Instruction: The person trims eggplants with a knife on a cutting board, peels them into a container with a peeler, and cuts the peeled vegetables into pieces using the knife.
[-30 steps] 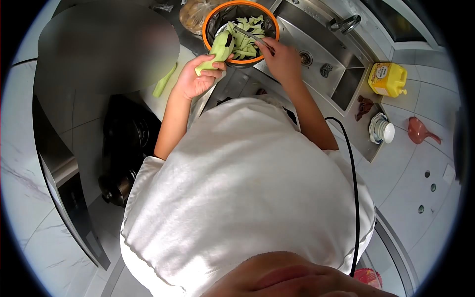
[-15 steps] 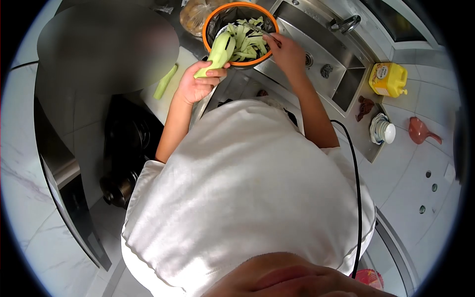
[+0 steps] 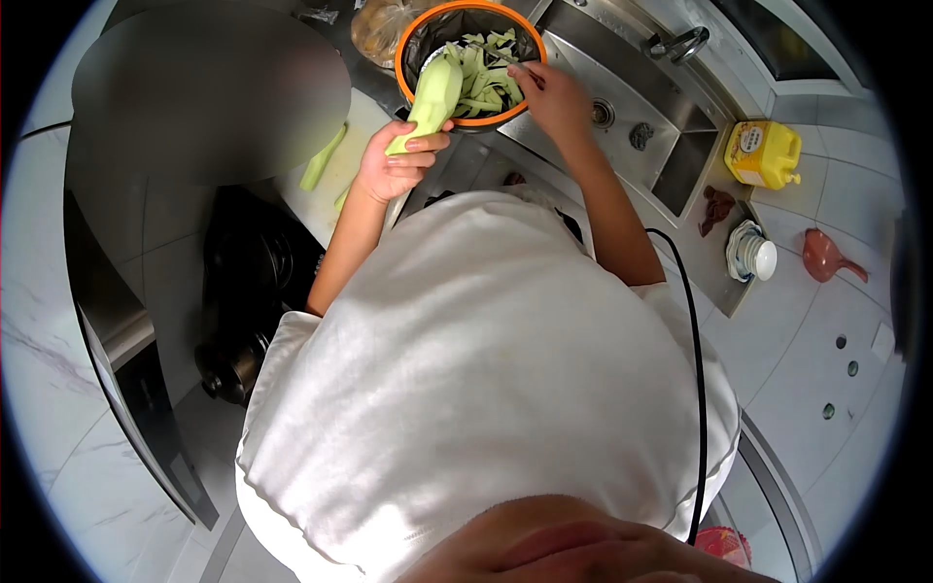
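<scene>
My left hand [image 3: 397, 163] is wrapped round the lower end of a long, pale green vegetable [image 3: 435, 92], mostly peeled, gourd-like in shape. Its upper end leans over a bin [image 3: 401, 63] with an orange rim and a dark liner. Inside the bin lie many pale green peelings [image 3: 481, 83]. Above the right part of the bin, my right hand [image 3: 552, 97] is closed round a slim tool that looks like a peeler [image 3: 501, 53]; its tip points left, apart from the vegetable. The fingers partly hide its handle.
A steel sink [image 3: 607, 78] with a faucet [image 3: 680, 44] lies right of the bin. A yellow jug [image 3: 763, 155], stacked bowls [image 3: 748, 255] and a red ladle [image 3: 826, 255] are farther right. Another pale green piece [image 3: 324, 160] rests on a white board [image 3: 364, 121] at left, near a plastic bag [image 3: 379, 34].
My right hand and the peeler have shifted slightly left. The dark strip seen on the vegetable before no longer shows. My left hand has barely moved.
</scene>
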A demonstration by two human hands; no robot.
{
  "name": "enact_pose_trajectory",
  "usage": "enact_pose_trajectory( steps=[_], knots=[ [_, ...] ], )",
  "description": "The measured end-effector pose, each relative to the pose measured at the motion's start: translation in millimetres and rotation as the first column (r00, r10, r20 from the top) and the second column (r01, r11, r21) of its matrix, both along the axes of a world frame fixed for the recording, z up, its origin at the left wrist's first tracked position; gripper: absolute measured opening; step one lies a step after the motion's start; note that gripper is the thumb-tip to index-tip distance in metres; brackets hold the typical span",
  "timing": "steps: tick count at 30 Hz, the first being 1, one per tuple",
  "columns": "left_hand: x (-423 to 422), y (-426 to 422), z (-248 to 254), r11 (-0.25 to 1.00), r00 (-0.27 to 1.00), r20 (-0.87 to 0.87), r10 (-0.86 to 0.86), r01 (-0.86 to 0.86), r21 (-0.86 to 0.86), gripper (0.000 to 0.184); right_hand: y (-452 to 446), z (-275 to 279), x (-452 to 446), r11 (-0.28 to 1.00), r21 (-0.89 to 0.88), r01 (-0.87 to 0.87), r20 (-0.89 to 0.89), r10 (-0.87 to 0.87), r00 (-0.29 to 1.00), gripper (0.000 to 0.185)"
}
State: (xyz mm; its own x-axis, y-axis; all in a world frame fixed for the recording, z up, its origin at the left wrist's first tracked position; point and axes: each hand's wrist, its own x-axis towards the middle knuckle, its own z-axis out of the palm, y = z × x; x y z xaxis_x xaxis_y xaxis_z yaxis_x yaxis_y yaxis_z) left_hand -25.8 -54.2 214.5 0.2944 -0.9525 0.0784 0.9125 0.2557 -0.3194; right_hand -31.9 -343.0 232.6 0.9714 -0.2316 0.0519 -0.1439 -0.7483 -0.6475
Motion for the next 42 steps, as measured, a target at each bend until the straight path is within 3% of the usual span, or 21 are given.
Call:
enact_pose_trajectory(
  steps=[4, 6, 7, 9, 10, 12, 16, 18, 23, 25, 29, 31, 33, 34, 36, 38, 40, 41, 42],
  knots=[
    [5.0, 4.7, -3.1, 0.994, 0.996, 0.069, 0.052, -0.058, 0.097, 0.051, -2.3, 17.5, -10.0, 0.994, 0.086, -0.065, -0.034, 0.068, 0.997, 0.034],
    [8.2, 10.3, -3.4, 0.958, 0.982, 0.186, -0.026, -0.029, 0.286, 0.051, 4.7, 16.7, -15.9, 0.932, 0.343, -0.12, 0.075, 0.1, 0.992, 0.034],
    [8.9, 11.8, -4.1, 0.957, 0.982, 0.185, -0.025, -0.03, 0.287, 0.051, 8.4, 19.5, -17.1, 0.931, 0.344, -0.121, 0.074, 0.101, 0.992, 0.034],
    [7.7, 13.9, -6.5, 0.937, 0.967, 0.247, -0.068, -0.023, 0.347, 0.05, 13.9, 26.2, -19.7, 0.995, 0.075, -0.065, 0.069, 0.06, 0.996, 0.032],
    [7.2, 14.6, -7.7, 0.937, 0.966, 0.248, -0.072, -0.02, 0.348, 0.05, 11.4, 19.7, -18.7, 0.995, 0.075, -0.061, 0.07, 0.056, 0.996, 0.032],
    [5.7, 15.6, -7.1, 0.91, 0.959, 0.274, -0.07, -0.051, 0.411, 0.05, 5.8, 8.2, -14.1, 0.959, -0.282, 0.038, 0.079, -0.017, 0.997, 0.03],
    [6.8, 14.3, -3.9, 0.883, 0.954, 0.287, -0.084, -0.062, 0.465, 0.054, 6.3, 26.1, -19.8, 0.993, -0.115, -0.038, 0.099, 0.05, 0.994, 0.031],
    [7.8, 11.5, -3.2, 0.861, 0.91, 0.396, -0.119, -0.104, 0.498, 0.055, 14.2, 39.5, -24.9, 0.944, 0.252, -0.214, 0.054, 0.207, 0.977, 0.034],
    [0.5, 16.4, -12.4, 0.91, 0.891, 0.416, -0.181, -0.009, 0.414, 0.056, 4.1, -4.3, -9.5, 0.993, 0.08, -0.083, 0.011, 0.083, 0.997, 0.038],
    [5.9, 17.4, -12.1, 0.928, 0.871, 0.458, -0.179, -0.005, 0.371, 0.057, 1.4, 5.0, -3.7, 0.998, 0.051, -0.031, -0.032, 0.033, 0.999, 0.038],
    [6.4, 16.9, -0.4, 0.823, 0.817, 0.528, -0.231, -0.126, 0.554, 0.056, 4.3, 19.8, -19.5, 0.981, 0.187, -0.055, -0.052, 0.066, 0.996, 0.041],
    [1.9, 14.3, 10.6, 0.666, 0.694, 0.641, -0.328, -0.311, 0.678, 0.055, 11.8, 29.3, -25.0, 0.966, 0.242, -0.089, -0.045, 0.102, 0.994, 0.042],
    [1.4, 11.6, 24.5, 0.624, 0.653, 0.656, -0.378, -0.344, 0.701, 0.054, 22.5, 39.9, -30.8, 0.927, 0.35, -0.131, -0.044, 0.156, 0.987, 0.042],
    [-0.2, 10.3, 28.5, 0.584, 0.609, 0.667, -0.429, -0.376, 0.719, 0.054, 20.5, 29.9, -26.3, 0.927, 0.351, -0.131, -0.045, 0.156, 0.987, 0.042],
    [-9.5, 9.4, 30.9, 0.522, 0.624, 0.642, -0.446, -0.402, 0.753, 0.053, 12.6, 9.0, -16.3, 0.998, 0.058, -0.022, -0.124, 0.029, 0.992, 0.039],
    [-9.4, 9.1, 28.6, 0.457, 0.634, 0.622, -0.46, -0.431, 0.778, 0.052, -2.0, 9.9, -17.2, 0.999, 0.049, -0.014, -0.152, 0.021, 0.988, 0.038],
    [-12.3, 10.4, 21.2, 0.357, 0.548, 0.643, -0.535, -0.543, 0.76, 0.051, -4.5, 18.9, -16.2, 0.999, 0.041, -0.016, -0.182, 0.023, 0.983, 0.037],
    [-16.6, 12.3, 17.2, 0.356, 0.552, 0.638, -0.537, -0.537, 0.765, 0.051, -2.1, 21.6, -20.5, 0.992, 0.124, -0.023, -0.173, 0.045, 0.984, 0.037],
    [-18.3, 10.7, 16.5, 0.286, 0.487, 0.662, -0.569, -0.638, 0.715, 0.05, -0.6, 26.3, -23.3, 0.979, 0.204, -0.03, -0.156, 0.062, 0.986, 0.038]
  ],
)
